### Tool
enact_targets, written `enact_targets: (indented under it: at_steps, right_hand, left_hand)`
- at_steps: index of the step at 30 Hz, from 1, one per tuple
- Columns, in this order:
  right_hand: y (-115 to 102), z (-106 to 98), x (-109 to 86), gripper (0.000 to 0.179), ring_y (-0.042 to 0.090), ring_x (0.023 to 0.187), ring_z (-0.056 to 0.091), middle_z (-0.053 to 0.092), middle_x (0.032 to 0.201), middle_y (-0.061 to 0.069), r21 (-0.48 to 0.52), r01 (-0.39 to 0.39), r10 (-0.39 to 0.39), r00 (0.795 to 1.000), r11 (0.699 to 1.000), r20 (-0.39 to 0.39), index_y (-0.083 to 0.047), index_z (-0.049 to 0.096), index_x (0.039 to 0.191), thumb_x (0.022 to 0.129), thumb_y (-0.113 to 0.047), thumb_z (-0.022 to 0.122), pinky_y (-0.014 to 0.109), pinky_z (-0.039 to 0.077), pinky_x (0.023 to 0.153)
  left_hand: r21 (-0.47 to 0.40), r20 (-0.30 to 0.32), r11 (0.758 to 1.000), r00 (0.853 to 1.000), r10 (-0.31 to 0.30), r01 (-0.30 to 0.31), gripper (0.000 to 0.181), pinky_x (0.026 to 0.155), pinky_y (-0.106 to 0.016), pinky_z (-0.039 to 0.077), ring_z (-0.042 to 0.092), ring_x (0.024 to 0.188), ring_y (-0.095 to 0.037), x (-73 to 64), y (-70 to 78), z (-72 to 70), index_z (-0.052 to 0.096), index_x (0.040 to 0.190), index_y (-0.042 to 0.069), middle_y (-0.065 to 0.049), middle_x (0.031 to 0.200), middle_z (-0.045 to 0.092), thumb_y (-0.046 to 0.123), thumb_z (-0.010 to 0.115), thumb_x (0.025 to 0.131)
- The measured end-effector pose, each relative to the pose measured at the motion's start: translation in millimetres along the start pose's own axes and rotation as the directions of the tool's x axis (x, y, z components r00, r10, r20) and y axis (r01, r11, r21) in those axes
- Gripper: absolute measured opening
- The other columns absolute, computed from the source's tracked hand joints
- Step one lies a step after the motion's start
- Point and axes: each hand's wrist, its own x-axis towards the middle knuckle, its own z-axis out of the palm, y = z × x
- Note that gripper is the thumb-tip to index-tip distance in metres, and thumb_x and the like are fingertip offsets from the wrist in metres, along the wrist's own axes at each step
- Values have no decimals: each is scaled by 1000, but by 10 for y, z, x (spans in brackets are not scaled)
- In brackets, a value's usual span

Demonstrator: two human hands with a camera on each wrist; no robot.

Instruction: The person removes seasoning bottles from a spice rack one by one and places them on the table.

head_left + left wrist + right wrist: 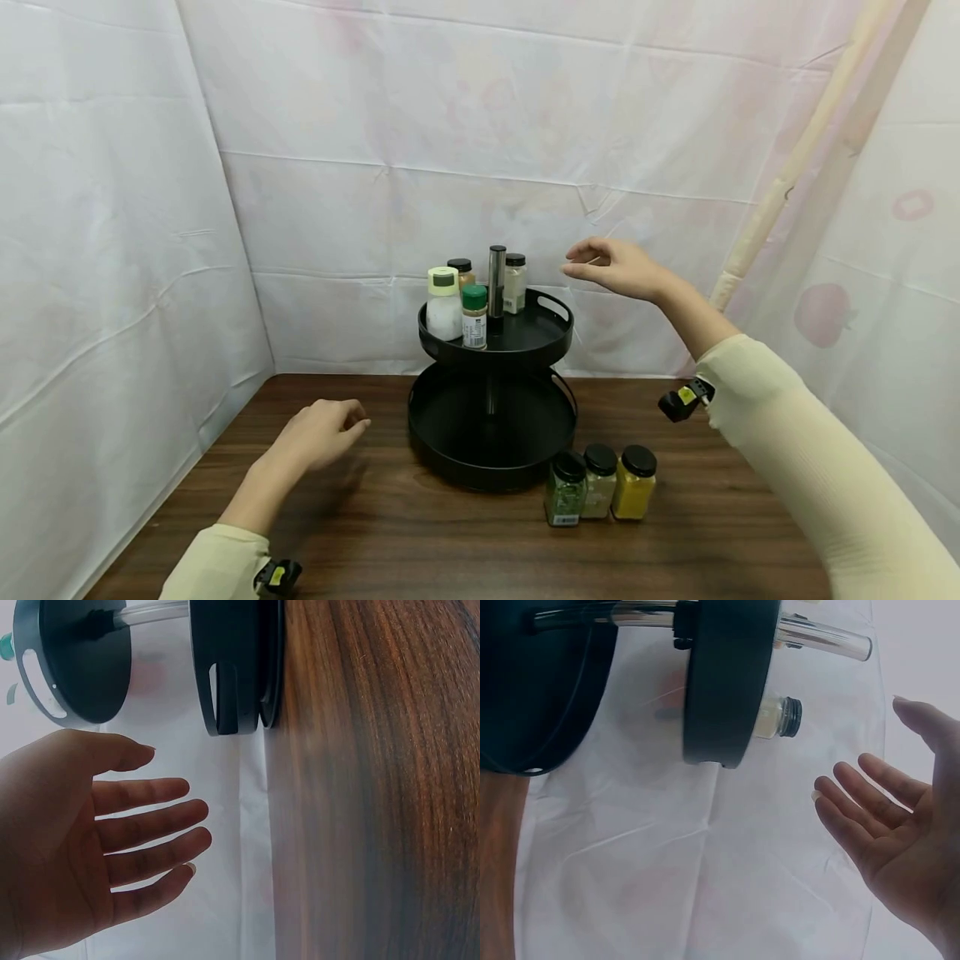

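A black two-tier turntable rack stands on the wooden table, its tiers joined by a metal post. On the upper tier are a white shaker with a pale yellow-green lid, a green-capped spice jar, and two black-capped jars, one brownish, one pale. The lower tier carries nothing. My right hand is raised to the right of the upper tier, fingers relaxed, holding nothing. To the rack's left, my left hand hovers over the table, fingers loosely bent around empty air.
Three black-lidded jars stand side by side at the rack's front right: dark green herbs, pale green contents and yellow powder. White cloth hangs behind and at both sides. A pale pole leans at right.
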Motion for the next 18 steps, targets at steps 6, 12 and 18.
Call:
enact_targets:
  at_steps: [6,12,18]
  right_hand:
    - [-89,-67,167,61,34,130,58,64,137,14,-26,-2,3,1000,1000,10,-10,59,144,103,-54,63,56,45,108]
    - [-148,-95,294,64,36,124,63,65,136,17,-19,-21,21,1000,1000,10,-7,59,146,104,-54,62,56,48,104]
    - [-176,-110,392,66,39,124,64,63,138,19,15,-39,39,999,999,24,-6,56,148,103,-55,62,55,49,105]
  left_hand:
    - [-3,8,1000,1000,-2,2,24,72,-42,57,67,80,-13,3,12,-3,74,118,13,3,98,72,31,64,107]
    - [-4,3,1000,1000,-2,2,24,74,-44,57,68,82,-14,10,33,-8,75,118,13,3,98,73,31,65,106]
    - [-6,1,1000,1000,-3,3,24,74,-44,57,68,82,-14,13,32,3,75,118,14,3,98,73,32,65,106]
